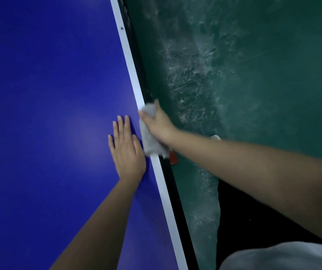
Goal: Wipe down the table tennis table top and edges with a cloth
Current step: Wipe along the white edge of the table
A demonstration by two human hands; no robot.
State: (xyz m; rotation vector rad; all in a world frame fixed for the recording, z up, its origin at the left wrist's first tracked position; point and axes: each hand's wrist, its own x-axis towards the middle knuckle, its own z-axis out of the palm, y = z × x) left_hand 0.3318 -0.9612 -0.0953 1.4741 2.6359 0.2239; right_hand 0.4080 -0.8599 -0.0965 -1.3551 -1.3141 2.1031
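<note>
Filling the left of the view, the blue table tennis worktop (49, 94) runs diagonally beside a scuffed green floor (273, 75), its rim marked by a white stripe (131, 71) above a black side edge. The left hand (127, 151) lies flat on the blue surface, fingers straight and close together, just beside the stripe. The right hand (159, 125) curls over the rim, gripping a pale grey, fluffy cloth (150, 143) bunched lengthwise along the stripe and folding over the edge. A small red object (173, 157) shows just below the cloth; what it is cannot be told.
</note>
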